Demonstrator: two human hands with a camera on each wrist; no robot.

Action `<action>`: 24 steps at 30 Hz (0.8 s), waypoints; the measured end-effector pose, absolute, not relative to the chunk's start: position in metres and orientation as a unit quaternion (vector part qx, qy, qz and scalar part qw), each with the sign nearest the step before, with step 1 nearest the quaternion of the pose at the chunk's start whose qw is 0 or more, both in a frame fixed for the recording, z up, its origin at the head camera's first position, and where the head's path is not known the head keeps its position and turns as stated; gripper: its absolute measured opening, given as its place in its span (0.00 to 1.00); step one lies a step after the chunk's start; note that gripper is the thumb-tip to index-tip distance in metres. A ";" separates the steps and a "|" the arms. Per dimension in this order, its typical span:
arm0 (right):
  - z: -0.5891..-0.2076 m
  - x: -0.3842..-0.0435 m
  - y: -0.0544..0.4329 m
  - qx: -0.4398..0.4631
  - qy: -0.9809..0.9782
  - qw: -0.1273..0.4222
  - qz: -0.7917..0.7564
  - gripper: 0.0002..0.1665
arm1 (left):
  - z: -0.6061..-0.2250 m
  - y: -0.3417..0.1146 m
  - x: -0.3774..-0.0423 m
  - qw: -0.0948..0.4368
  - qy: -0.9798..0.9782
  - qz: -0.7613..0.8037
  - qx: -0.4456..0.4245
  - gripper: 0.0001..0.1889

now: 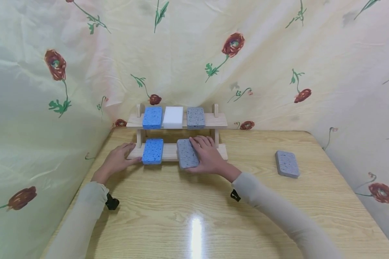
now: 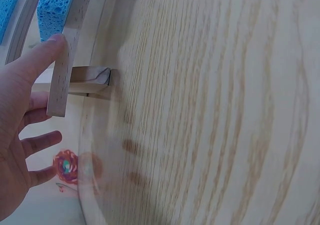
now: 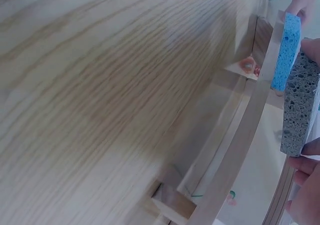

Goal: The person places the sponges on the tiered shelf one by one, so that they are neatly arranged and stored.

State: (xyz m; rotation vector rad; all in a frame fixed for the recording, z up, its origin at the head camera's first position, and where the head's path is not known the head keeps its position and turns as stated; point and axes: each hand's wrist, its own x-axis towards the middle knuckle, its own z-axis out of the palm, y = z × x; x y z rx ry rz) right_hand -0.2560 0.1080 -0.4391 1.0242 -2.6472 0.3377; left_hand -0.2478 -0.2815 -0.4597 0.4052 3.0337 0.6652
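Observation:
My right hand (image 1: pixel 210 158) grips a grey sponge (image 1: pixel 187 154) by its ends, in front of the lower board of a wooden two-tier rack (image 1: pixel 170 154). The right wrist view shows this grey sponge (image 3: pixel 299 105) edge-on, its pores visible, between thumb and fingers. With my left hand (image 1: pixel 118 158) I hold the left end of the lower board. In the left wrist view the thumb lies along the board's front edge (image 2: pixel 61 80), with fingers behind it. A blue sponge (image 1: pixel 153 151) sits on that board, right by the left thumb.
On the upper board stand a blue sponge (image 1: pixel 152 117), a white sponge (image 1: pixel 173 117) and a grey sponge (image 1: pixel 196 118). Another grey sponge (image 1: pixel 287 164) lies on the wooden table (image 1: pixel 155 216) to the right. Flowered cloth (image 1: pixel 181 54) hangs behind and at both sides.

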 end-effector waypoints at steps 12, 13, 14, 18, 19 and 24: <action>-0.438 -0.258 0.090 0.338 -0.926 0.125 0.112 0.72 | -0.461 -0.282 -0.250 0.003 0.968 0.216 0.129 0.45; -0.438 -0.259 0.089 0.337 -0.927 0.123 0.109 0.72 | -0.461 -0.282 -0.250 0.004 0.968 0.216 0.129 0.45; -0.438 -0.259 0.088 0.337 -0.927 0.124 0.108 0.72 | -0.461 -0.283 -0.250 0.005 0.968 0.216 0.129 0.45; -0.439 -0.260 0.082 0.331 -0.930 0.121 0.106 0.72 | -0.461 -0.284 -0.251 0.006 0.968 0.213 0.131 0.45; -0.439 -0.260 0.081 0.331 -0.930 0.123 0.106 0.71 | -0.462 -0.284 -0.251 0.006 0.968 0.214 0.131 0.45; -0.439 -0.262 0.074 0.328 -0.931 0.123 0.101 0.70 | -0.463 -0.285 -0.252 0.005 0.968 0.214 0.131 0.45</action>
